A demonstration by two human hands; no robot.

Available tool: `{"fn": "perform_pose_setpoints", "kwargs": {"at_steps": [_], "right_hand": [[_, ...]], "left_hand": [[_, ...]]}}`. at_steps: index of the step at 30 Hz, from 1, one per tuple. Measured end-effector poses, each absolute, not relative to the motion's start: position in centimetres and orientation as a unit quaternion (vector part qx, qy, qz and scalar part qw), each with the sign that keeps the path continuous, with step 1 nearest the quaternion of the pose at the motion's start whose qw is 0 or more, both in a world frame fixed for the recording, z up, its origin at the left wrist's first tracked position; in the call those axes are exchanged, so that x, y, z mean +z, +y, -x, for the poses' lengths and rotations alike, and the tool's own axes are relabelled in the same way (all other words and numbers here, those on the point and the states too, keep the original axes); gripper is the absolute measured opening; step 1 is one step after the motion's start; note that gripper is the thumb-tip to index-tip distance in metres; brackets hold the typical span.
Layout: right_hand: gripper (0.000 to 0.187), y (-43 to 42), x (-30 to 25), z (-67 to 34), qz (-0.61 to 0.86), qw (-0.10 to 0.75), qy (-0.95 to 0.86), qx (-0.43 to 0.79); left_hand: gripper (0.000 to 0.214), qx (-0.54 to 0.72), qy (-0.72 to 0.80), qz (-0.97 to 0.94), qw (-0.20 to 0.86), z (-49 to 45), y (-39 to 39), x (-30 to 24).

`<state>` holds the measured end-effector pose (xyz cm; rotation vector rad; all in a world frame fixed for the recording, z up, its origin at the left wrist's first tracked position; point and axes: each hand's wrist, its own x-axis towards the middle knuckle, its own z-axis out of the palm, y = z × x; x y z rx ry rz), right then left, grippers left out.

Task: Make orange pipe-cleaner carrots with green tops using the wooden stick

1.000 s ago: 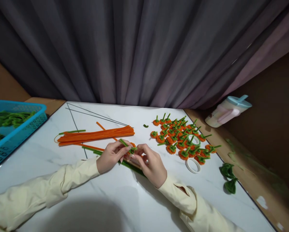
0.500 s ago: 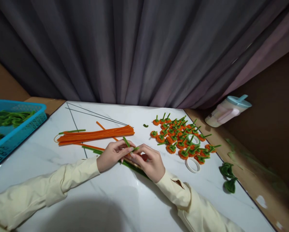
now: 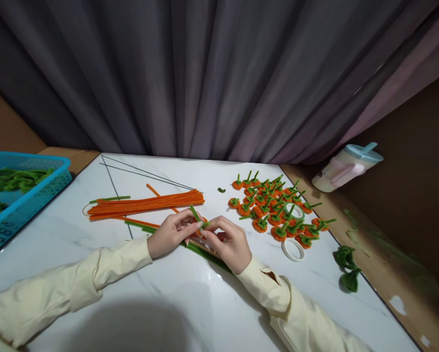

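Observation:
Both hands meet at the middle of the white table (image 3: 190, 303). My left hand (image 3: 170, 233) and my right hand (image 3: 229, 243) pinch a small orange and green pipe-cleaner piece (image 3: 199, 220) between their fingertips; its green stem sticks up and to the left. Under the hands lie green pipe cleaners (image 3: 201, 253) and a few orange ones. A bundle of long orange pipe cleaners (image 3: 146, 204) lies just behind the left hand. A heap of finished orange pieces with green stems (image 3: 274, 208) sits to the right.
A blue basket (image 3: 19, 203) with green pipe cleaners stands at the left edge. Two white tape rings (image 3: 293, 249) lie by the heap. Green folded pieces (image 3: 346, 269) lie near the right edge. A pastel cup (image 3: 346, 168) rests on the brown ledge. Thin wires (image 3: 142, 173) lie at the back.
The green stem in my fingers has turned more upright. My right hand shifted slightly left and its fingers closed nearer the left fingertips.

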<state>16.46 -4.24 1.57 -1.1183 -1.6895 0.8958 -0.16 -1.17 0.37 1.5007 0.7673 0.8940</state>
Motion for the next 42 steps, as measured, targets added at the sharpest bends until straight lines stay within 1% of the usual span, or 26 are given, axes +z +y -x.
{"fn": "perform_pose_setpoints", "kwargs": {"at_steps": [2,7,10,13,16,20,24,29,31,35,37,42], "right_hand": [[0.013,-4.1,1.4,-16.5,0.47,0.458,-0.646,0.391],[0.025,-3.7,1.0,-16.6,0.479,0.445,-0.549,0.521],[0.034,-3.8,0.9,-16.4,0.47,0.414,-0.48,0.614],[0.041,-3.9,1.0,-16.2,0.456,0.4,-0.434,0.666],[0.043,-3.8,1.2,-16.2,0.438,0.403,-0.397,0.699],[0.042,-3.6,1.4,-16.4,0.404,0.381,-0.368,0.746],[0.038,-3.3,1.5,-16.9,0.384,0.362,-0.356,0.771],[0.036,-2.9,1.9,-17.6,0.371,0.326,-0.373,0.785],[0.036,-2.8,1.9,-17.7,0.375,0.315,-0.381,0.784],[0.04,-2.6,1.6,-17.7,0.397,0.321,-0.394,0.764],[0.043,-2.6,1.5,-17.6,0.407,0.322,-0.399,0.756],[0.049,-3.0,1.7,-17.2,0.439,0.319,-0.418,0.728]], "left_hand": [[0.022,0.39,0.329,-0.638,0.577,0.1,-1.1,0.4],[0.023,0.408,0.354,-0.653,0.53,0.3,-1.2,0.2],[0.019,0.415,0.37,-0.696,0.455,0.4,-1.4,0.1],[0.016,0.415,0.363,-0.751,0.363,0.6,-1.7,0.2],[0.014,0.422,0.343,-0.781,0.309,0.6,-1.8,0.3],[0.014,0.429,0.327,-0.791,0.289,0.6,-1.8,0.2],[0.017,0.407,0.327,-0.794,0.312,0.7,-1.5,0.2],[0.02,0.349,0.276,-0.819,0.361,1.0,-0.7,1.3],[0.021,0.322,0.281,-0.811,0.399,1.0,-0.4,1.7],[0.022,0.273,0.313,-0.748,0.518,0.8,-0.3,1.7],[0.021,0.278,0.33,-0.713,0.553,0.6,-0.4,1.4],[0.024,0.312,0.369,-0.645,0.593,0.3,-0.7,0.7]]}}
